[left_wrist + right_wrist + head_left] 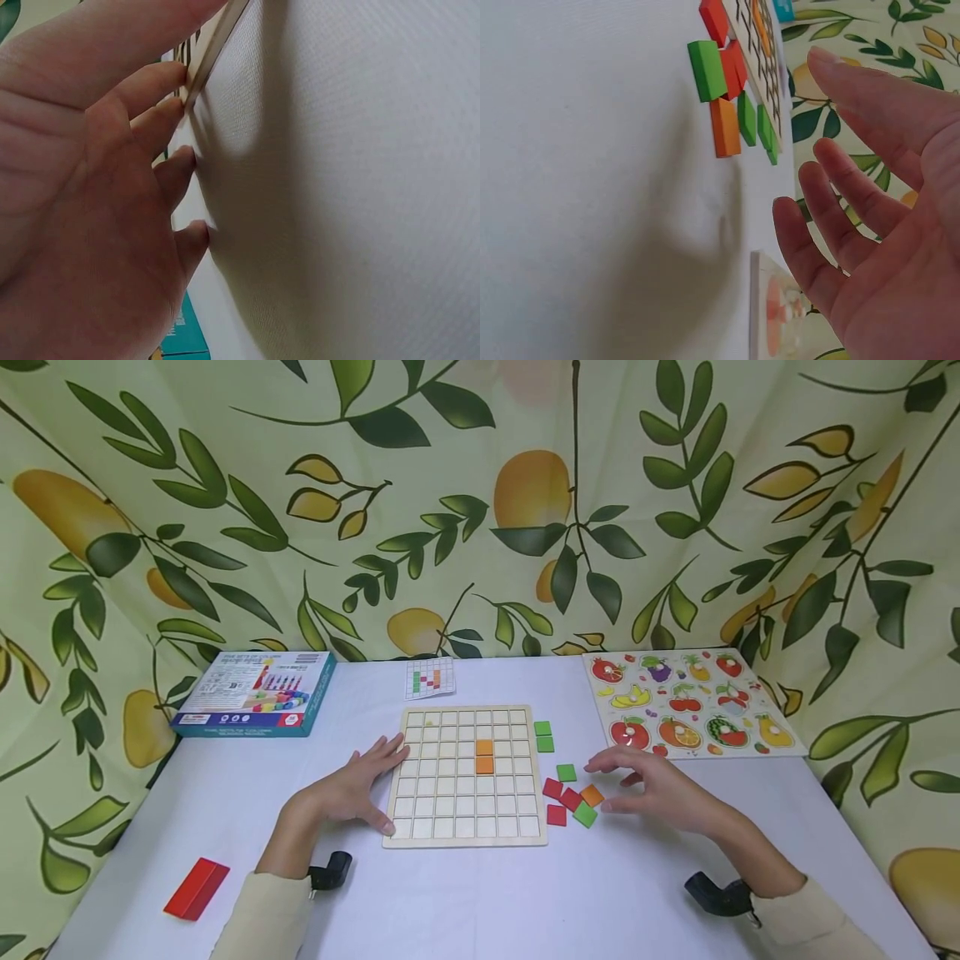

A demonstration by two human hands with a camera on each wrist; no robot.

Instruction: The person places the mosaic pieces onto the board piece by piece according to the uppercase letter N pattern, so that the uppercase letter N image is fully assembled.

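Note:
A wooden grid board [465,842] lies mid-table with two orange tiles [484,757] in its cells. The left hand [351,789], fingers spread, touches the board's left edge with thumb and fingertips; the left wrist view shows this hand [97,210] beside the board's edge. To the right of the board are loose red tiles [557,815], green tiles [566,772] and one orange tile [592,795]. Just right of these hovers the right hand [660,789], holding nothing. In the right wrist view its fingers [832,217] are parted, away from the orange tile [724,127].
A small printed grid card [430,678] lies behind the board. At the back left is a boxed set [251,695], at the back right a fruit picture board [693,702]. A red block [197,889] lies at the front left. A patterned cloth [450,510] hangs behind the table.

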